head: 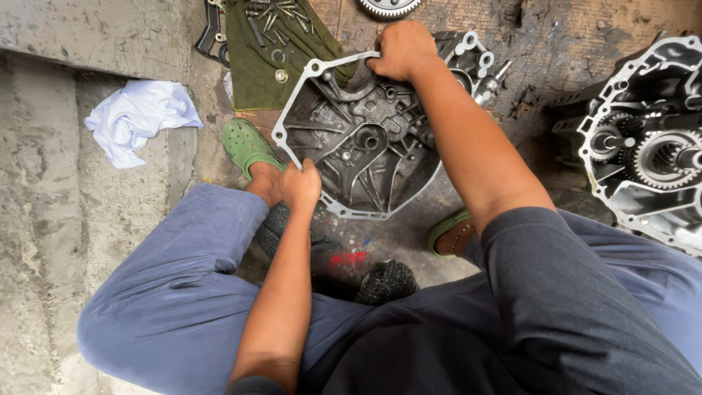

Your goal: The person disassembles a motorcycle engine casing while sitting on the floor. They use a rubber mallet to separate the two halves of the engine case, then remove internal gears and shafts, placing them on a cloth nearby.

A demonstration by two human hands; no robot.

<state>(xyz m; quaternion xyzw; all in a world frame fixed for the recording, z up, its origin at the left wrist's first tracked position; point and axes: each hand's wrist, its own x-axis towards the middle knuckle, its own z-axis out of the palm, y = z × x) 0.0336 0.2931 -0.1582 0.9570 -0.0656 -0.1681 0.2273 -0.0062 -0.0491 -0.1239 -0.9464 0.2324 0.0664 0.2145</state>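
Observation:
A grey cast-metal gearbox housing [365, 139] stands tilted on the floor between my feet, its ribbed inner side toward me. My left hand [301, 184] grips its near left rim. My right hand [402, 50] is closed over the far top edge of the housing. Both arms reach down over my knees in blue trousers.
A second gearbox case [647, 157] with exposed gears sits at the right. A green cloth [274, 44] holding several bolts lies at the top, a gear [389, 7] beyond it. A white rag [139, 117] lies on the concrete step at the left. My green clogs [247, 145] flank the housing.

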